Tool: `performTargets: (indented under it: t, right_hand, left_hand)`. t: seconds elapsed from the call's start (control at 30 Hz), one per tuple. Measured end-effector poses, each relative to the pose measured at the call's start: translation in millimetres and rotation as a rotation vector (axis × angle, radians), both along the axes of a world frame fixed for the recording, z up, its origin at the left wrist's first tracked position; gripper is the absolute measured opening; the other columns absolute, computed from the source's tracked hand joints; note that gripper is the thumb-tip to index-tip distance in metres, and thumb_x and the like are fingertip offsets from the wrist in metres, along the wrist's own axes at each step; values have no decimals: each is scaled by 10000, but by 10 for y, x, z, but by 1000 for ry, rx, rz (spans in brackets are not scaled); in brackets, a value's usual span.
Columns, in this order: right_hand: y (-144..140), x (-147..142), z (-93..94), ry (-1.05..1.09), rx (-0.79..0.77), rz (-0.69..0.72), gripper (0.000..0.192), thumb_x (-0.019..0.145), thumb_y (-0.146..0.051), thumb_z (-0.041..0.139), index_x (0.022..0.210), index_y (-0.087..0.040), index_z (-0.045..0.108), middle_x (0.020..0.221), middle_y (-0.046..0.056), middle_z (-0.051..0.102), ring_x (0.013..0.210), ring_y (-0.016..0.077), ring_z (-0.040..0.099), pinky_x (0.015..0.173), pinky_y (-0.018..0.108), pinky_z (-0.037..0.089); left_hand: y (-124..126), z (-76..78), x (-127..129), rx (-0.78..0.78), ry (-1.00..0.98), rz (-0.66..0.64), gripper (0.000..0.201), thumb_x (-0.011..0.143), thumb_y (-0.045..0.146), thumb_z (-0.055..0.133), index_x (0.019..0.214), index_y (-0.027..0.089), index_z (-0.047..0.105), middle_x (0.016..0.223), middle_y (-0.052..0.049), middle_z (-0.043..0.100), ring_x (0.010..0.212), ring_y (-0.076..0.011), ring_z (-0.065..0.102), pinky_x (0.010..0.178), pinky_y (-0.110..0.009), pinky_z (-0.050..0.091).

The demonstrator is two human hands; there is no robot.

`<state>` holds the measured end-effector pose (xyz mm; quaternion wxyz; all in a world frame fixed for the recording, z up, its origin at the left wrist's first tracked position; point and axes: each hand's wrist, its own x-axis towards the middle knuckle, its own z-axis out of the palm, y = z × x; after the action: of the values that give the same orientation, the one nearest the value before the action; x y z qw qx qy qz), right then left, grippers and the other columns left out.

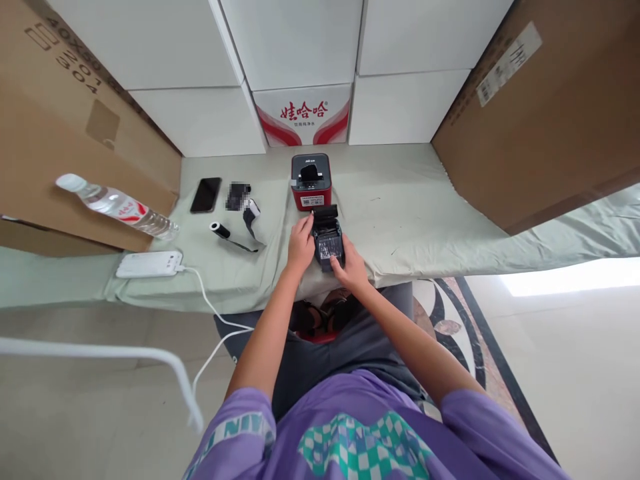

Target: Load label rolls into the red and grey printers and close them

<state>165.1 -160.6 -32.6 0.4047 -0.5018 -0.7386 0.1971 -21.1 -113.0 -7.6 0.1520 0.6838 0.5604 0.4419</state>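
Observation:
Both of my hands hold a small black printer [329, 248] near the front edge of the cloth-covered table. Its lid [326, 213] is flipped up, and a dark, shiny, wrinkled surface shows inside the body. My left hand [301, 243] grips the left side, with its fingertips up by the lid. Along the lower right side, my right hand [351, 265] is wrapped, its thumb lying over the front. Just behind the printer stands a red and black box-shaped device [311, 181]. To the left lies a black ribbon roll [220, 231] with a loose dark strip running from it.
A phone [206, 195] and a pixelated dark item [238, 196] lie at the left. A water bottle [123, 205] stands near a white power bank [150, 265] with a white cable [207, 300]. Cardboard boxes [545, 127] flank the table; white boxes [300, 43] line the back.

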Motion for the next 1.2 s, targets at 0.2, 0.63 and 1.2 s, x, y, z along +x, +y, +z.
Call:
performTargets:
  t: [0.2, 0.63, 1.2]
  right_hand:
    - [-4, 15, 6, -19, -5, 21, 788, 1010, -572, 444, 1608, -69, 339, 1560, 273, 516, 1457, 399, 520, 1178, 614, 465]
    - [-7, -31, 10, -41, 23, 16, 789, 1008, -570, 442, 1593, -51, 342, 1559, 282, 512, 1436, 408, 535, 1172, 610, 470]
    - [13, -43, -12, -46, 31, 24, 825, 1007, -619, 416, 1598, -52, 322, 1569, 290, 495, 1458, 399, 513, 1167, 605, 477]
  left_hand:
    - [98, 222, 45, -32, -32, 34, 559, 916, 76, 443, 1424, 190, 648, 1377, -114, 680, 1282, -236, 644, 1137, -400, 514]
    - [53, 564, 73, -2, 224, 162, 296, 959, 154, 538, 1118, 216, 780, 1205, -73, 757, 1097, -223, 728, 957, -343, 579]
    - [667, 567, 52, -442, 489, -85, 281, 540, 67, 865, 733, 253, 782, 624, -43, 694, 965, -357, 732, 985, -568, 533]
